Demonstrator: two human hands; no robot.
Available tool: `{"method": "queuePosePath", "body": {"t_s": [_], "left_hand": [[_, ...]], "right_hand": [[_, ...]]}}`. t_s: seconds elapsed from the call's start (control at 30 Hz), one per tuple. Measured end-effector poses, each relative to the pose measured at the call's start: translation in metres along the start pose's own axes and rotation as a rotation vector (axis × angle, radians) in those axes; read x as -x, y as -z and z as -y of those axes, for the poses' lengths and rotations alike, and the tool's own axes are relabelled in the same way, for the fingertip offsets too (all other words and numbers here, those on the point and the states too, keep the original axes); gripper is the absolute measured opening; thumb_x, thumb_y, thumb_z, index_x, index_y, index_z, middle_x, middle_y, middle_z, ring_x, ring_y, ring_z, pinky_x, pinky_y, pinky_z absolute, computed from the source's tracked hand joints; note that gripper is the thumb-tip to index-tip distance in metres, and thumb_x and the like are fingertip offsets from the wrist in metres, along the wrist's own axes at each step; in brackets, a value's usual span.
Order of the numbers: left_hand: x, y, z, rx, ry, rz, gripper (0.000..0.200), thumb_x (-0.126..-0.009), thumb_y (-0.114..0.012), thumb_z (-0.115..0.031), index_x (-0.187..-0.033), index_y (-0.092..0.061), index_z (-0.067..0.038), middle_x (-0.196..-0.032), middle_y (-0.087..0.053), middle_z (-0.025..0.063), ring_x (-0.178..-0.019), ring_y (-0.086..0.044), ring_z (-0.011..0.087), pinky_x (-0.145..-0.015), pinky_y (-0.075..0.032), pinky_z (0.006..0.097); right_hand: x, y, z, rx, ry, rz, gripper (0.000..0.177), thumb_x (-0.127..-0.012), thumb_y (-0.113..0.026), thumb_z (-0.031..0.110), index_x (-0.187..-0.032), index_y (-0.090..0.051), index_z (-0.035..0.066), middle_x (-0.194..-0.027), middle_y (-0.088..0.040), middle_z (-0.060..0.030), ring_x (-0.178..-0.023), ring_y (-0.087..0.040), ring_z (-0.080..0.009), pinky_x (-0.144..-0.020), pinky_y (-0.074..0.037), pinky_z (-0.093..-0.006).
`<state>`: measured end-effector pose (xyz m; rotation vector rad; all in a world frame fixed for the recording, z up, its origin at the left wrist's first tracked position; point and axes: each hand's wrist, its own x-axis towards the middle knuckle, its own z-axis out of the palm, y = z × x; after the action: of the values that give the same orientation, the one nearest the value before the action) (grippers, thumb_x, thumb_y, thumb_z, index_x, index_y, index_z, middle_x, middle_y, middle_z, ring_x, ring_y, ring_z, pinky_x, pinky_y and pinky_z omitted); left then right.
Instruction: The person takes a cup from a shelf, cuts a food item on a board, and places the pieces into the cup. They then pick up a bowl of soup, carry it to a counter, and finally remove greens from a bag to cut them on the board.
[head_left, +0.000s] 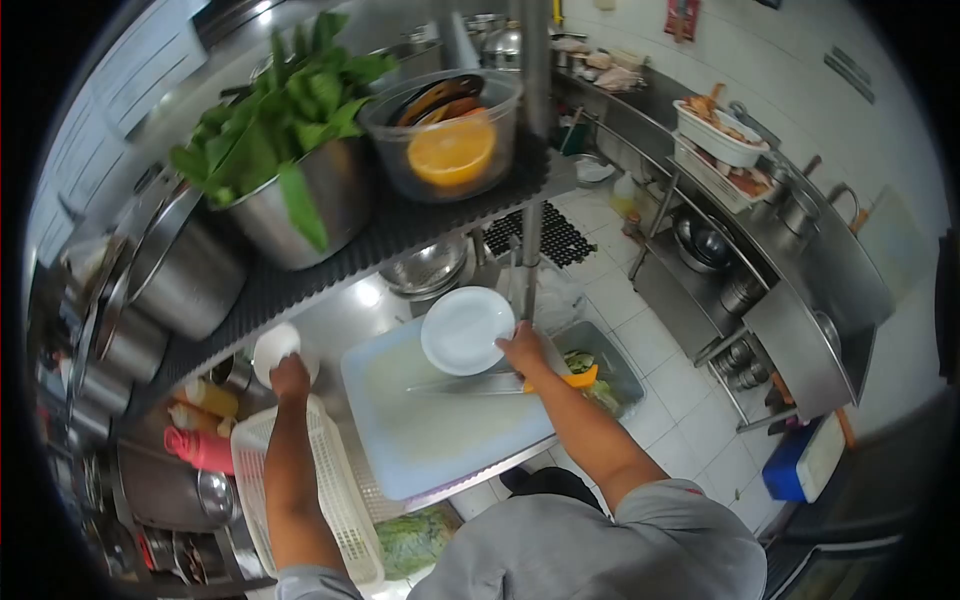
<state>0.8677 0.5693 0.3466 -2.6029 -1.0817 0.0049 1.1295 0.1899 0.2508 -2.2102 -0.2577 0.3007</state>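
My right hand [522, 350] is closed on the rim of a round white plate [466, 328], held over the far right part of a pale blue cutting board [385, 440]. Below that hand lies a knife [470, 385] with an orange handle, its blade across the board. At the left, my left hand [290, 376] is closed on the edge of a small white bowl [272, 350], just beyond a white plastic basket [335, 450]. My fingertips on the bowl are partly hidden.
A shelf [400, 235] crosses above the counter, carrying a pot of leafy greens [285, 130] and a clear tub [440, 130] with a cut orange. A bin [615, 370] with green scraps stands right of the board. Leafy vegetables [415, 540] lie low by the basket.
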Motion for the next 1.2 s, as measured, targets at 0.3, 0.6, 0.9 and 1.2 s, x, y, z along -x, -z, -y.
{"method": "queuePosePath", "body": {"t_s": [0.3, 0.6, 0.9, 1.2], "left_hand": [[0.008, 0.009, 0.018, 0.165, 0.343, 0.422, 0.045, -0.077, -0.062, -0.039, -0.113, -0.059, -0.011, -0.12, -0.058, 0.0117, -0.112, -0.056, 0.0292, -0.091, -0.044, 0.0446], [0.094, 0.081, 0.026, 0.683, 0.163, -0.015, 0.031, -0.082, -0.061, -0.037, -0.09, -0.068, -0.008, -0.099, -0.065, 0.0152, -0.094, -0.061, 0.032, -0.08, -0.048, 0.0392], [0.27, 0.14, 0.041, 1.112, 0.217, -0.155, 0.02, -0.085, -0.061, -0.016, -0.096, -0.065, 0.001, -0.099, -0.065, 0.0126, -0.093, -0.061, 0.0223, -0.081, -0.046, 0.0324], [0.431, 0.137, 0.021, 1.225, 0.752, -0.377, 0.017, -0.085, -0.061, -0.011, -0.096, -0.065, 0.001, -0.101, -0.064, 0.0119, -0.097, -0.059, 0.0204, -0.083, -0.046, 0.0292]], "right_hand": [[0.029, 0.022, 0.052, -0.616, -0.042, 0.21, 0.034, -0.081, -0.059, 0.012, -0.107, -0.04, 0.003, -0.096, -0.055, -0.0133, -0.076, -0.061, -0.0213, -0.055, -0.057, -0.0334], [0.051, 0.062, 0.036, -0.746, -0.089, 0.401, 0.038, -0.084, -0.057, 0.01, -0.115, -0.036, 0.004, -0.101, -0.056, -0.0139, -0.079, -0.063, -0.0202, -0.061, -0.058, -0.0325], [0.053, 0.018, 0.07, -0.678, -0.103, 0.625, 0.04, -0.084, -0.055, 0.011, -0.119, -0.037, 0.005, -0.104, -0.056, -0.0147, -0.085, -0.063, -0.0236, -0.067, -0.056, -0.0365], [0.014, -0.083, 0.168, -0.624, 0.144, 0.733, 0.042, -0.083, -0.053, 0.008, -0.121, -0.038, 0.006, -0.107, -0.056, -0.0143, -0.087, -0.062, -0.0248, -0.068, -0.056, -0.0394]]}}
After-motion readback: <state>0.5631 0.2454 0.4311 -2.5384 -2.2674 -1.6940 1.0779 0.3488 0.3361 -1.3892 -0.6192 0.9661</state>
